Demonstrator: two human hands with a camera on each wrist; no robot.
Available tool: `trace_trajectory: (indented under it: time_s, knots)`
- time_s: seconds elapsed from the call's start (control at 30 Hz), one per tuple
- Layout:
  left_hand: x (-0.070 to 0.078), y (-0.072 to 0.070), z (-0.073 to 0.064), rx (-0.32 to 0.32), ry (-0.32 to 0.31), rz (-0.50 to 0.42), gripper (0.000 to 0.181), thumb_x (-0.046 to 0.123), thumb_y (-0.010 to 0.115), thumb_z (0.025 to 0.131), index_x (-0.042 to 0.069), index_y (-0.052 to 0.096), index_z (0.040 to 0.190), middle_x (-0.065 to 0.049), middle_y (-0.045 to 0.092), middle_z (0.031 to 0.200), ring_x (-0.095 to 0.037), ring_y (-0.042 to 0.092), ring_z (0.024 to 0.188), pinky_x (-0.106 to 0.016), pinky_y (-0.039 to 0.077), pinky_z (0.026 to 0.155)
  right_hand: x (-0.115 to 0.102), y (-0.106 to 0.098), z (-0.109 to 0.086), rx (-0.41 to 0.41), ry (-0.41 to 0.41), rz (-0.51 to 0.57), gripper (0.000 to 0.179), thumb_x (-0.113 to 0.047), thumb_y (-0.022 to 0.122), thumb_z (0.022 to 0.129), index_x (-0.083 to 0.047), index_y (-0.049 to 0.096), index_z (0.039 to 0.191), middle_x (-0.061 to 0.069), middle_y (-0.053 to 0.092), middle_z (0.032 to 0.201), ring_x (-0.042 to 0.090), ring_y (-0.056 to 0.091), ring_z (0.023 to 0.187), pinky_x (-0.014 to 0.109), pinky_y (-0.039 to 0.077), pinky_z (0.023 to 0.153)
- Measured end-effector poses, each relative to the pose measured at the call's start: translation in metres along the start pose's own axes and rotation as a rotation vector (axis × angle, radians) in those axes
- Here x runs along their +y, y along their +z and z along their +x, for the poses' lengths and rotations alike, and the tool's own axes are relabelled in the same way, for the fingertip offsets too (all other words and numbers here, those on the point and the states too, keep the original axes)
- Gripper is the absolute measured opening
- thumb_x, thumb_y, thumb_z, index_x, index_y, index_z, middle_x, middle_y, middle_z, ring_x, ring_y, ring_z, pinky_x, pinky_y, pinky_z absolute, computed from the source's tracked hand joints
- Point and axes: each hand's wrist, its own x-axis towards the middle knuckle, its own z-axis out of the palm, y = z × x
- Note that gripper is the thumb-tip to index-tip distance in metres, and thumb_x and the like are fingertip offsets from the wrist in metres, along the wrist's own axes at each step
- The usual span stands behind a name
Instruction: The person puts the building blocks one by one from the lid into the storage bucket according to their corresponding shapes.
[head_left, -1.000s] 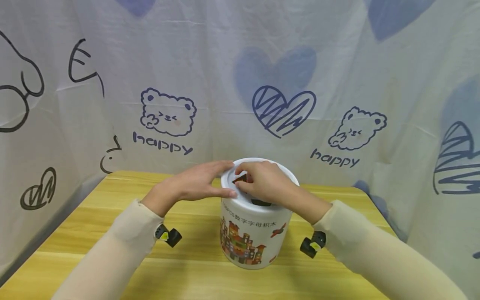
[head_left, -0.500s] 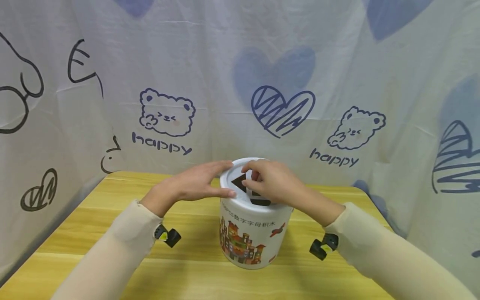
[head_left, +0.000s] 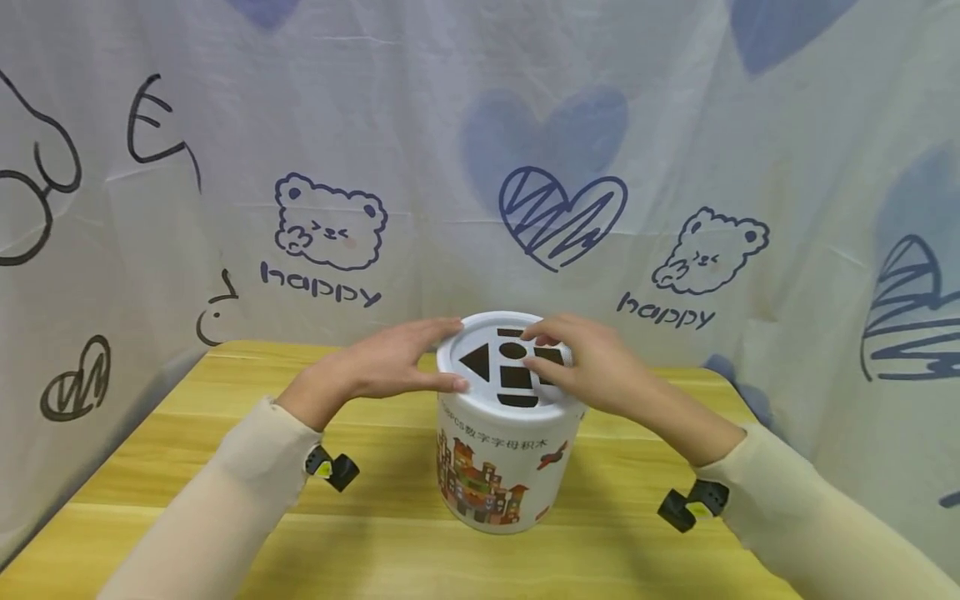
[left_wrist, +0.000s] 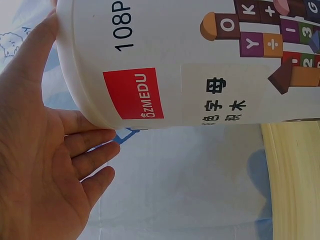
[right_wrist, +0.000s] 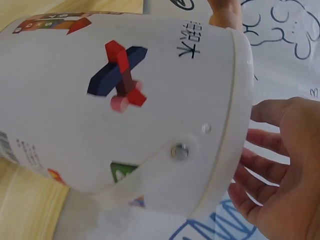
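Facing a curtain (head_left: 442, 100) printed with bears and hearts, across a wood-grain table (head_left: 390, 550). Having a white building-block bucket (head_left: 536, 492) upright on it. Against its lid (head_left: 483, 332), resting the left hand (head_left: 378, 364) — spreading fingers along the rim. Holding the right hand (head_left: 600, 362), fingers loosely parted, over dark cut-outs (head_left: 516, 377) — touching or hovering, hard to tell.

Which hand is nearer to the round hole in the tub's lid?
Right. The right hand is just beside the round hole; the left hand touches the lid at its rim, past the triangular hole.
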Motion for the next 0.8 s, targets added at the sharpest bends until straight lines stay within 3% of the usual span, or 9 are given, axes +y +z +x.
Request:
trace_trajectory:
  time_s: [0.33, 0.6, 0.8]
  knots:
    - [-0.001, 0.0, 0.001, 0.001, 0.005, 0.009, 0.101, 0.076, 0.056, 0.081, 0.014, 0.028, 0.155, -0.006, 0.028, 0.158, -0.03, 0.029, 0.143, -0.056, 0.024, 0.114, 0.03, -0.008, -0.026, 0.004, 0.024, 0.074, 0.035, -0.032, 0.068, 0.093, -0.014, 0.065, 0.123, 0.003, 0.061, 0.124, 0.026, 0.055, 0.117, 0.053, 0.047, 0.099]
    - [-0.001, 0.0, 0.0, -0.001, -0.002, 0.0, 0.101, 0.077, 0.055, 0.08, 0.015, 0.028, 0.155, -0.005, 0.028, 0.158, -0.029, 0.029, 0.143, -0.056, 0.025, 0.114, 0.059, -0.003, -0.053, 0.013, 0.071, 0.107, 0.044, -0.045, 0.061, 0.095, -0.021, 0.06, 0.133, 0.004, 0.055, 0.137, 0.031, 0.048, 0.128, 0.062, 0.04, 0.102]
    - [-0.001, 0.0, 0.0, -0.003, 0.0, 0.001, 0.102, 0.078, 0.055, 0.08, 0.015, 0.027, 0.156, -0.005, 0.027, 0.159, -0.029, 0.028, 0.143, -0.056, 0.024, 0.114, 0.079, -0.004, -0.071, 0.035, 0.124, 0.079, 0.048, -0.045, 0.059, 0.096, -0.019, 0.056, 0.137, 0.006, 0.052, 0.141, 0.033, 0.044, 0.132, 0.063, 0.039, 0.103]
